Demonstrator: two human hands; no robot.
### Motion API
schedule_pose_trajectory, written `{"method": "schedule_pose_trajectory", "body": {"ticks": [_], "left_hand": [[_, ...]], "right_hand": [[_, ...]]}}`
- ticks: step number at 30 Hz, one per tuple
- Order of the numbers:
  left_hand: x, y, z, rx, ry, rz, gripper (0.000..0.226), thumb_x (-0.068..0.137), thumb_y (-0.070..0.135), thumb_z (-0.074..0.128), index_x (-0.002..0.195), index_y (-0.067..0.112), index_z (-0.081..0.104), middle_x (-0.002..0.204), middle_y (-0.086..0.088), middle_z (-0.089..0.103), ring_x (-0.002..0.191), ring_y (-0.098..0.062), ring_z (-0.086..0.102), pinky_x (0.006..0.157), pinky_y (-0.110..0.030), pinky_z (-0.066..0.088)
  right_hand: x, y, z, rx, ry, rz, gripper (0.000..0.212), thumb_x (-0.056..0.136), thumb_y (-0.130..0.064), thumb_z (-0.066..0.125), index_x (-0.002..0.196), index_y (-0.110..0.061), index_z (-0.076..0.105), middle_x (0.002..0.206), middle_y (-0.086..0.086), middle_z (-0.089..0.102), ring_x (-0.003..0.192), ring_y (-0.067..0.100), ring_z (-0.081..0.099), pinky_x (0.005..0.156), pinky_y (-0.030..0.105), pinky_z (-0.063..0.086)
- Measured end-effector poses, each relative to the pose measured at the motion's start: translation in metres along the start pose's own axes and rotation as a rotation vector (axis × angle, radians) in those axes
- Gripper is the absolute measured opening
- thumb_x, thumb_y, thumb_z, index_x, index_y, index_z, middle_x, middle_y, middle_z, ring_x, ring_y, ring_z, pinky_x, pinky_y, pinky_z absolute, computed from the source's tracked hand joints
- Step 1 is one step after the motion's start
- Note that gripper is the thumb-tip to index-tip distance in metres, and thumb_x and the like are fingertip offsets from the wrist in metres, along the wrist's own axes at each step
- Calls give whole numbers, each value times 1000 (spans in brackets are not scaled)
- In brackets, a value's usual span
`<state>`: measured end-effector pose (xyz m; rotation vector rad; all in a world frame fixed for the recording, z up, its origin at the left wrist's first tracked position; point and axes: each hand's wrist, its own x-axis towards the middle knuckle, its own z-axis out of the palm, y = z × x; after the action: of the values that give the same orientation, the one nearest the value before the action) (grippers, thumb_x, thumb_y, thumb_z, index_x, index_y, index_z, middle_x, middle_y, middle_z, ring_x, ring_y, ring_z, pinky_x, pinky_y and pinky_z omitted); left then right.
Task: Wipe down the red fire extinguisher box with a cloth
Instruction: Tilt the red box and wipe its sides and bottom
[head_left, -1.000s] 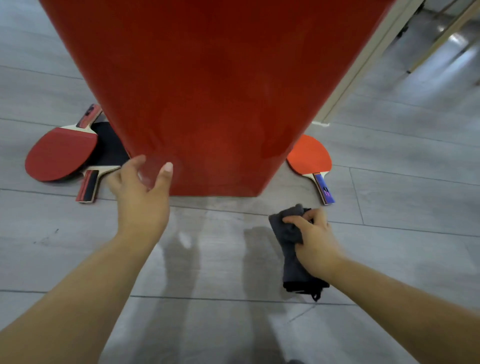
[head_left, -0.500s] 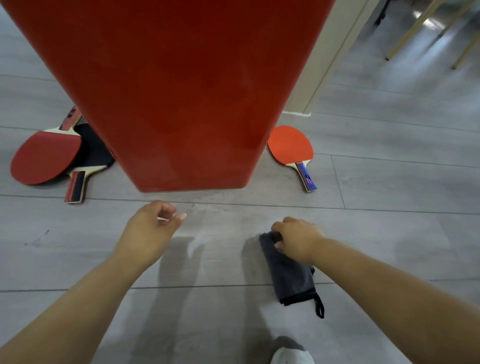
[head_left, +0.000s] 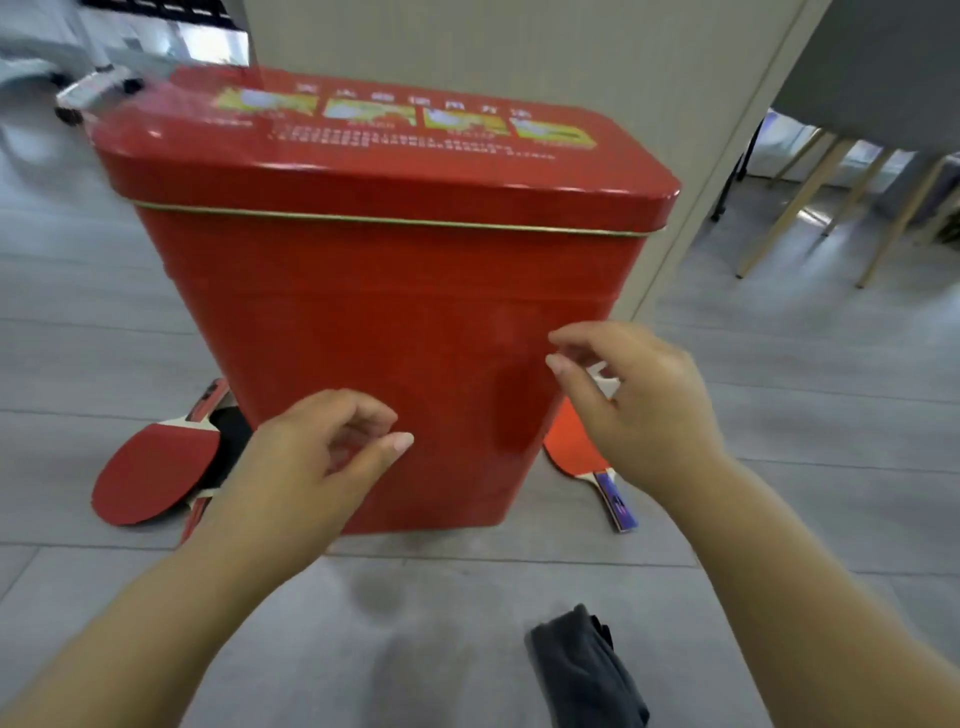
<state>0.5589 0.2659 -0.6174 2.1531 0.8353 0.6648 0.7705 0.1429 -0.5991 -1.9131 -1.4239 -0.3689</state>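
Before red box (head_left: 395, 312) — left hand (head_left: 306, 467), right hand (head_left: 639, 405) empty, fingers loosely curled (cloth (head_left: 582, 670) below).

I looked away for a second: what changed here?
The right hand let go of the grey cloth, which now lies on the floor, and rose before the red box. The left hand came off its lower edge. The red box and paddles stayed put.
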Motion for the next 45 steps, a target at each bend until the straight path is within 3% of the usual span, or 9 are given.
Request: {"method": "schedule_pose_trajectory", "body": {"ticks": [5,10,13,17,20,32,37,41,45], "left_hand": [[18,44,-47,113,158,288,14,83,44,64,91,33,62,90,22,60,88,3,59,75,0,41],[41,61,-69,449,463,556,34,78,26,69,106,7,66,103,-7,61,98,-28,55,102,-21,27],[63,47,-74,632,460,478,64,69,37,70,126,14,55,126,-14,54,118,-42,44,111,-39,21],[81,26,-71,687,365,252,94,52,67,71,134,35,37,139,-11,33,130,-39,20,97,-74,22],[89,14,-68,658,427,330,88,50,67,72,126,31,46,131,-10,34,120,-37,23,98,-66,30],[121,-16,-87,519,429,473,79,61,81,42,124,33,46,127,-6,35,114,-33,24,111,-18,5],[138,-27,-100,510,373,499,82,60,85,40,124,34,46,127,-4,33,117,-32,24,105,-40,18],[156,-36,-116,509,279,453,85,49,78,53,124,38,44,128,-4,36,123,-41,28,106,-42,16],[162,-41,-131,510,235,417,88,46,74,56,126,41,42,130,-3,42,125,-32,29,107,-61,22]], "right_hand": [[43,-13,-29,-13,246,-153,20,87,-15,64,104,-4,67,94,5,65,88,21,59,79,32,48],[73,-12,-47,-187,177,-161,50,80,-46,65,120,-16,63,115,10,53,106,24,40,96,31,34],[91,-1,-51,-282,11,-144,65,74,-66,56,128,-29,56,133,10,46,119,30,35,102,42,30],[101,11,-44,-36,-167,4,79,63,-75,56,134,-40,48,148,-4,32,138,17,26,114,40,24],[96,13,-33,57,-32,-3,78,62,-71,61,129,-31,56,137,-12,43,134,-6,24,116,45,25],[84,-17,-2,-24,265,29,72,62,-66,68,115,-17,68,124,4,60,122,21,52,110,51,34],[82,-37,7,-92,320,102,72,62,-66,65,114,-17,69,122,5,62,122,21,51,109,52,35],[80,-61,19,-157,317,200,75,62,-69,65,117,-17,68,124,5,60,124,33,50,110,52,33],[77,-88,32,-236,336,245,74,63,-66,66,117,-15,67,123,9,61,121,42,51,107,45,24]]}}
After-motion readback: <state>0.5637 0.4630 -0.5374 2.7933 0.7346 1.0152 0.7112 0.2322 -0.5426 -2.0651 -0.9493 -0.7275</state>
